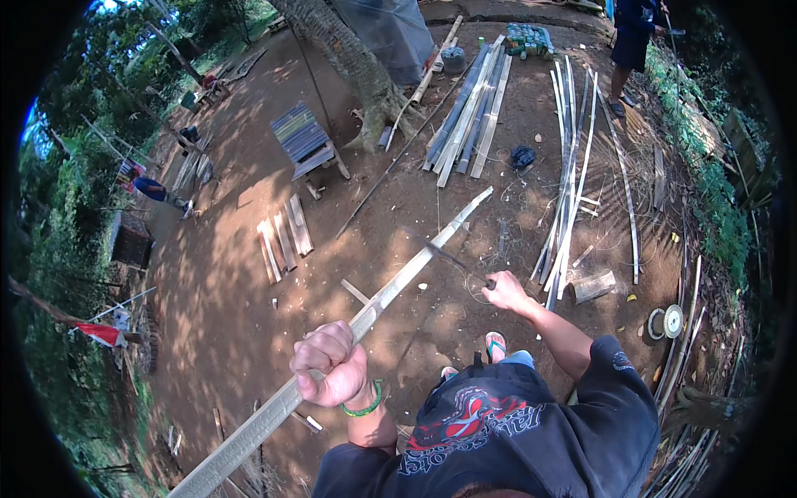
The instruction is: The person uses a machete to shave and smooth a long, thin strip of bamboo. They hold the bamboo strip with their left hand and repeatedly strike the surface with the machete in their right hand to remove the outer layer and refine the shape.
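Observation:
My left hand (332,361) is closed round a long, pale split-bamboo slat (407,278). The slat slants from the lower left up to a narrow tip right of the middle. In my right hand (508,294) is the dark handle of a knife (449,256), fingers wrapped round it. Its long dark blade points up and left, and its far end meets or overlaps the slat's upper part. Whether the edge is biting into the slat I cannot tell. A short pale bamboo piece (355,291) lies on the ground beside the slat.
Bamboo slats lie in a bundle (469,112) ahead and as long strips (569,183) to the right, near a cut log (592,287). A low slatted bench (302,139) stands left of a tree trunk (365,75). Another person (631,46) stands at the far right.

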A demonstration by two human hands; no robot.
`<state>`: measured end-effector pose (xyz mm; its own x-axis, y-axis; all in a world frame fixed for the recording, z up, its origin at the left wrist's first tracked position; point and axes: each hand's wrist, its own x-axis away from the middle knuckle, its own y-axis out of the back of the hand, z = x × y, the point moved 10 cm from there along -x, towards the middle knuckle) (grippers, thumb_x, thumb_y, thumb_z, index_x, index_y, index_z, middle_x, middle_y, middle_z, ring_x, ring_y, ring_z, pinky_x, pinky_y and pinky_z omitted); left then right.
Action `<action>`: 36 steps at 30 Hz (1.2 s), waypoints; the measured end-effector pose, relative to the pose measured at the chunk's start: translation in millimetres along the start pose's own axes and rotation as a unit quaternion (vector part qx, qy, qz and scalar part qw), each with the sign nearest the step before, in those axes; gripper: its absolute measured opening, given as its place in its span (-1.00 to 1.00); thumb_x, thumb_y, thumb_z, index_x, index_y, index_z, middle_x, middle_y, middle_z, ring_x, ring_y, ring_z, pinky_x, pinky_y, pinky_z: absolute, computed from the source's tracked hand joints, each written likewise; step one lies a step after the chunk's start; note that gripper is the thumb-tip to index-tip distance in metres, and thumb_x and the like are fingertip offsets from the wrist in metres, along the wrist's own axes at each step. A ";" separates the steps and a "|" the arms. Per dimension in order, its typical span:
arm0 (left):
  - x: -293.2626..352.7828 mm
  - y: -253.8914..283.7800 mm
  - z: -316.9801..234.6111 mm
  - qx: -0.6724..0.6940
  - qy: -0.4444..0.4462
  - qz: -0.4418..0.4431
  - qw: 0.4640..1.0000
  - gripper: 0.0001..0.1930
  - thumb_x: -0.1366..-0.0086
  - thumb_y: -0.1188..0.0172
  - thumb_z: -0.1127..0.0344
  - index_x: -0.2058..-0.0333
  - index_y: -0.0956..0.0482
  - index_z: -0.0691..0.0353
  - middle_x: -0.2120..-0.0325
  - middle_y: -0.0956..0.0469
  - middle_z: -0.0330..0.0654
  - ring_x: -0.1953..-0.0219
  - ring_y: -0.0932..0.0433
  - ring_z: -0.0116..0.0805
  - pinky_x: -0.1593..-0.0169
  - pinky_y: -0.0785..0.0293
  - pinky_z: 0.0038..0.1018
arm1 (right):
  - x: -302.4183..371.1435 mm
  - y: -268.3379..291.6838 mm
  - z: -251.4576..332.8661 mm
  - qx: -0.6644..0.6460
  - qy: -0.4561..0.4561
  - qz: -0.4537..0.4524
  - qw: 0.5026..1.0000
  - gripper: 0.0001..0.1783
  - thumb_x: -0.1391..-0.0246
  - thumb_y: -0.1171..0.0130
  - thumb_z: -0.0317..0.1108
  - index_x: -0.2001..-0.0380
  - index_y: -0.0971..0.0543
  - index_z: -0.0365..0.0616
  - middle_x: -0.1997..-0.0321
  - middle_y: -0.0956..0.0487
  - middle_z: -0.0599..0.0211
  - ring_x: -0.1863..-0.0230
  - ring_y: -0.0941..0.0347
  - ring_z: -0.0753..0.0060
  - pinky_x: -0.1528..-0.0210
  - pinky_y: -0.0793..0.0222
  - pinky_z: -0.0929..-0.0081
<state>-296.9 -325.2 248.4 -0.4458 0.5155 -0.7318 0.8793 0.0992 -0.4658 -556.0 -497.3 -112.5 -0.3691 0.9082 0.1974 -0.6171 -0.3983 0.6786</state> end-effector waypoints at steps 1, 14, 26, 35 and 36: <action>-0.9 -4.3 -1.4 -0.003 -0.005 -0.011 1.000 -0.48 -0.31 -0.02 0.05 0.74 -0.04 0.09 0.87 -0.01 -0.37 0.82 0.09 -0.54 0.66 0.18 -0.49 | -21.8 -18.9 -83.0 0.033 -0.138 0.008 0.990 -0.67 0.10 -0.17 -0.19 0.44 -0.63 -0.29 0.40 -0.62 -0.14 0.28 -0.60 -0.14 0.20 -0.49 0.11; -1.3 56.8 -10.4 -0.087 -0.056 -0.251 0.962 -0.37 -0.23 0.10 -0.48 0.43 -0.22 0.06 0.70 -0.18 -0.34 0.64 -0.25 -0.48 0.53 -0.22 -0.56 | 45.0 -6.9 -27.9 -0.077 -0.097 -0.013 0.992 -0.60 0.12 -0.22 -0.15 0.40 -0.58 -0.35 0.50 -0.56 -0.14 0.37 -0.56 -0.09 0.27 -0.40 0.10; -11.2 -3.7 0.0 -0.003 -0.046 0.000 0.999 -0.24 -0.21 0.34 -0.58 0.64 -0.09 0.09 0.81 -0.02 -0.39 0.81 0.04 -0.58 0.71 0.14 -0.57 | 100.7 43.3 223.5 -0.213 0.172 0.041 0.961 -0.70 0.01 -0.23 -0.26 0.55 -0.53 -0.33 0.71 -0.39 -0.07 0.67 -0.35 -0.12 0.54 -0.23 0.15; -6.2 -17.1 0.1 0.050 -0.070 0.027 0.996 -0.22 -0.20 0.30 -0.59 0.69 -0.13 0.11 0.88 -0.03 -0.40 0.88 0.01 -0.57 0.79 0.05 -0.62 | 61.9 20.8 112.1 -0.174 0.009 0.018 0.985 -0.73 0.08 -0.17 -0.32 0.61 -0.47 -0.35 0.72 -0.36 -0.02 0.70 -0.33 0.25 0.53 -0.26 0.22; -0.9 -15.0 -0.3 0.046 -0.070 0.019 0.996 -0.22 -0.21 0.30 -0.59 0.68 -0.14 0.11 0.88 -0.03 -0.40 0.88 0.02 -0.58 0.79 0.05 -0.62 | 76.0 25.0 147.2 -0.197 0.066 0.018 0.978 -0.74 0.07 -0.17 -0.34 0.63 -0.45 -0.34 0.75 -0.32 0.02 0.73 -0.28 0.35 0.56 -0.21 0.25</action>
<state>-309.7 -326.9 256.2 -0.4378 0.3936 -0.8084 0.8796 0.0014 -0.4757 -497.2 -419.2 23.6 -0.4658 0.8786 0.1054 -0.8127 -0.4719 0.3417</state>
